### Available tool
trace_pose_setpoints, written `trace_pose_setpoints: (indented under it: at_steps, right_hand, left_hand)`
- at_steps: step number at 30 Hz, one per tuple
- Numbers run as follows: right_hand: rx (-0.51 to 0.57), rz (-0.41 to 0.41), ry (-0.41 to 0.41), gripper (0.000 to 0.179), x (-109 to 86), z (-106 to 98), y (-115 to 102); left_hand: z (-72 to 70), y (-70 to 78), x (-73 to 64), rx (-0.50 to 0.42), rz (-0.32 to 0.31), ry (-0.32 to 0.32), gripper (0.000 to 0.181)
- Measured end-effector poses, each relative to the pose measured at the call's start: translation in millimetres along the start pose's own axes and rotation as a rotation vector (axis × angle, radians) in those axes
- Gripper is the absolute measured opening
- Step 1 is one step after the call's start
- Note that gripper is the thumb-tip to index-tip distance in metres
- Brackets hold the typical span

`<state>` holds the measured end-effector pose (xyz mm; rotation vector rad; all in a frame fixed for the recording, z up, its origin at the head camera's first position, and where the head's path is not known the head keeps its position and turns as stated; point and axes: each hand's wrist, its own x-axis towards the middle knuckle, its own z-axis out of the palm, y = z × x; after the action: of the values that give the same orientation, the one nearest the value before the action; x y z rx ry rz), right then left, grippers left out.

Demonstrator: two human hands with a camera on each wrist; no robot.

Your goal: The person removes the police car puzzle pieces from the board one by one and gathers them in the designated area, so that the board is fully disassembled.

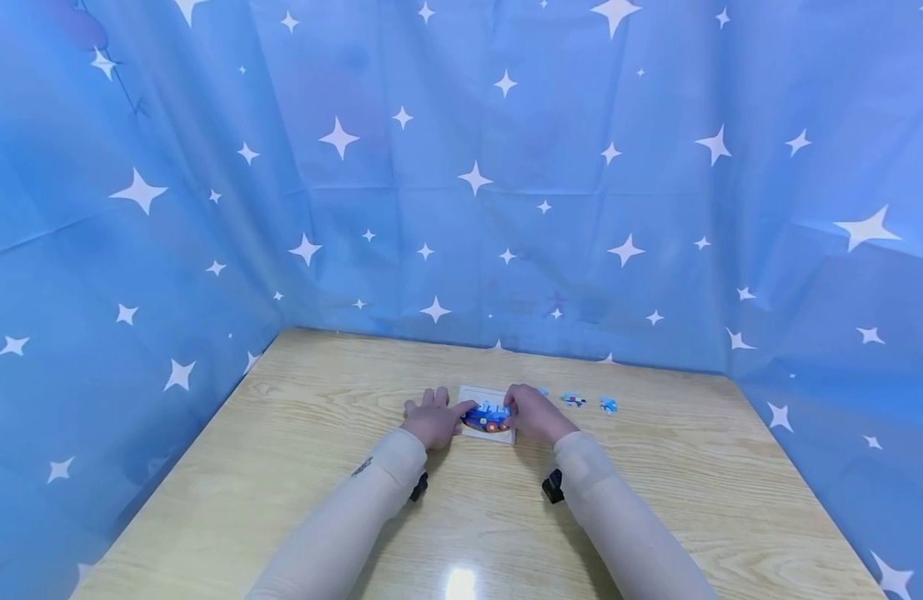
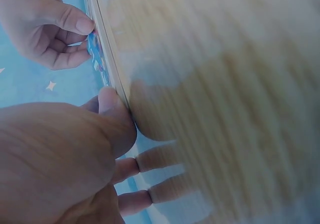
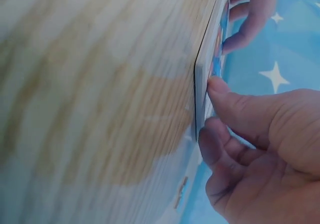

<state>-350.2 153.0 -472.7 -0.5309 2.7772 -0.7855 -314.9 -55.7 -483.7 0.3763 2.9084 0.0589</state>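
Observation:
A jigsaw board (image 1: 472,432) with a pale frame and a blue vehicle picture lies flat on the table. My left hand (image 1: 434,419) is at its left side, fingers spread, one finger reaching onto the picture; the thumb (image 2: 111,106) is by the board's near edge. At the right end, my right hand (image 1: 538,413) has its thumb and curled fingers pinching a blue puzzle piece (image 2: 91,48), mostly hidden by the fingers, at the picture's right side. In the right wrist view, the thumb (image 3: 225,96) touches the board's top and a fingertip is beside its corner.
Loose puzzle pieces lie right of the board: a multicoloured one (image 1: 574,400), a blue one (image 1: 608,405) and a partly hidden one (image 1: 544,391) behind the right hand. A blue starred curtain (image 1: 476,250) stands around the wooden table (image 1: 341,400).

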Motion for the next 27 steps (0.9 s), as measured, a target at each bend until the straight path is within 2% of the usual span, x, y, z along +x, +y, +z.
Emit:
trace_pose_setpoints:
  at_steps: [12,19,27]
  right_hand:
    - [-0.096,-0.039,0.025,0.022,2.7,1.5,4.0]
    - [-0.063,-0.03,0.009,0.023,2.0,1.9,5.8]
    - [-0.067,-0.067,0.022,0.02,-0.8,1.2,5.1]
  left_hand:
    - [-1.7,2.0,-0.7,0.002,-0.016,-0.007,0.05]
    - [-3.0,2.1,-3.6,-0.013,-0.007,0.011,0.05]
    - [-4.5,2.3,-7.0,0.005,0.006,0.041,0.05]
